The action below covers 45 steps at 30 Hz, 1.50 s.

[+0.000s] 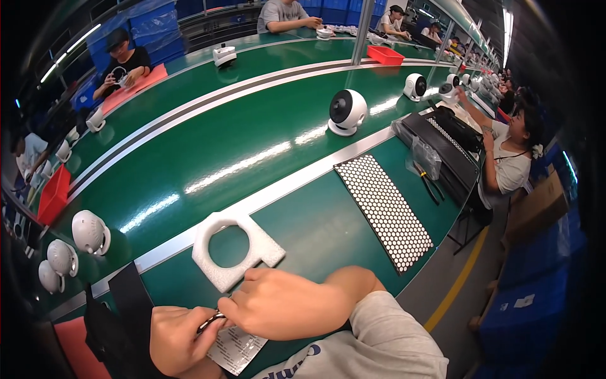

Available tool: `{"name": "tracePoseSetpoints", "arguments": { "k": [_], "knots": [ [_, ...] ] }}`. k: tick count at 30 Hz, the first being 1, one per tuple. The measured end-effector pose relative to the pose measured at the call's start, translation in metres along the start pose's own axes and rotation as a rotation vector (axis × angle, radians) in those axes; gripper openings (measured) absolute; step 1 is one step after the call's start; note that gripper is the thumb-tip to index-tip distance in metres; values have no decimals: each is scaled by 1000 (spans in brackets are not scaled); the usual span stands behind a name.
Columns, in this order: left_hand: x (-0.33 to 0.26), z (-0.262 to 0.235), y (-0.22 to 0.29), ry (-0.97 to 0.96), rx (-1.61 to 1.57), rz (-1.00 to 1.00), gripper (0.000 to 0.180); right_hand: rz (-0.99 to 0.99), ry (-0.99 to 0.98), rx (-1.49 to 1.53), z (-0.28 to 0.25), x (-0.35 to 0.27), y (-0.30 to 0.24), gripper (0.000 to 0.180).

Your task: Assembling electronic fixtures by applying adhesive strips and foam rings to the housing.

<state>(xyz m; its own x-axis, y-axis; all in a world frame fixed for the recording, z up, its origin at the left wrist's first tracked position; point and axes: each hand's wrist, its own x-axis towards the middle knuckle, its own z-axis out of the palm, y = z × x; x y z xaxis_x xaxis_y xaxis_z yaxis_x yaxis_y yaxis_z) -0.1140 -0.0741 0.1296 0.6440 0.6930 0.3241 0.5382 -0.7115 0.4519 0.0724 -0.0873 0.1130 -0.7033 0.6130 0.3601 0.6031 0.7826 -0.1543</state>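
Both hands meet low in the picture, near the table's front edge. My left hand (pixel 180 341) is closed, its thumb and fingers pinching a small black-and-white strip (pixel 209 321). Against it comes my right hand (pixel 284 303), also closed, with its fingertips at the far end of the same strip; most of the piece is hidden by fingers. Below the hands shows a pale printed sheet (pixel 237 348), partly covered. Just beyond my right hand lies a white foam block (pixel 268 251) with a round hole, flat on the green table.
A black sheet of white dots (pixel 385 211) lies to the right. Farther right are pliers (pixel 430 183), a clear plastic bag (pixel 424 155) and a co-worker (pixel 505 158). On the green conveyor (pixel 252 158) stand a white round device with a black front (pixel 347 112) and several white housings (pixel 90 232).
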Motion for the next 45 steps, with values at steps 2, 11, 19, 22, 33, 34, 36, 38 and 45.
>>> {"name": "tracePoseSetpoints", "arguments": {
  "k": [2,11,19,22,33,34,36,38,45],
  "knots": [
    [-1,0,0,1,-10,7,7,2,7,-6,-1,-1,0,11],
    [13,-15,13,-158,-119,71,8,10,66,8,2,-7,-1,11],
    [5,-23,14,-141,-144,47,11,-64,61,78,-7,0,0,13],
    [9,-4,-17,-94,-218,221,15,-117,56,172,-8,-3,13,16],
    [1,0,-10,209,-477,73,17,100,136,65,-24,1,-9,34],
    [-3,-3,-7,178,-473,50,17,55,181,97,-20,-2,-10,33],
    [-5,-2,-3,139,-524,25,17,32,61,201,-27,0,-1,29],
    [-8,-1,-5,168,-507,2,18,10,78,178,-23,8,-5,29],
    [-6,-10,-2,175,-537,151,19,-35,-236,-8,-60,19,-8,25]
  ]
}}
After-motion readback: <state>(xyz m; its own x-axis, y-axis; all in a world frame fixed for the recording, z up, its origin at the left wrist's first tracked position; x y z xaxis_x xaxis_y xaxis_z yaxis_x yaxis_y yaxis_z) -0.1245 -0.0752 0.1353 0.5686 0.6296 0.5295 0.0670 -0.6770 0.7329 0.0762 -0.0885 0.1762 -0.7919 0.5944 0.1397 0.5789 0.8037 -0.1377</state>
